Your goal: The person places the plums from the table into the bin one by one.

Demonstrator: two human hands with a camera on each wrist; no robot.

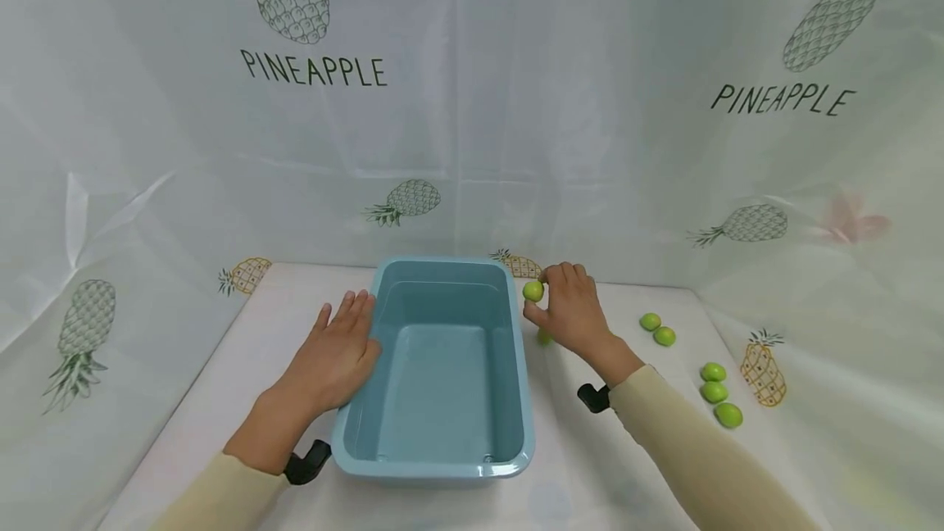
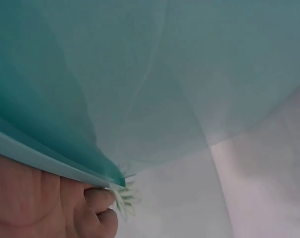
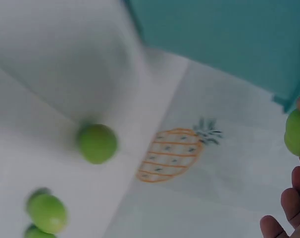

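A light-blue plastic basin [image 1: 435,469] stands on the white-covered table. My left hand [image 1: 335,363] rests on its left rim, fingers straight and together, with the thumb over the edge; in the left wrist view, the fingers [image 2: 98,218] lie along the rim. Beside the far right part of the basin, my right hand [image 1: 571,310] pinches a small green lime [image 1: 533,292] between thumb and fingertips, just outside the rim. The same lime [image 3: 297,133] shows at the right edge of the right wrist view. Another lime [image 1: 544,337] lies below this hand, partly hidden by it.
To the right lie two limes [image 1: 656,329] close together, and a row of three more [image 1: 714,392] nearer the front. Behind the table [image 1: 590,465] hangs a pale curtain [image 1: 546,105] with pineapple prints.
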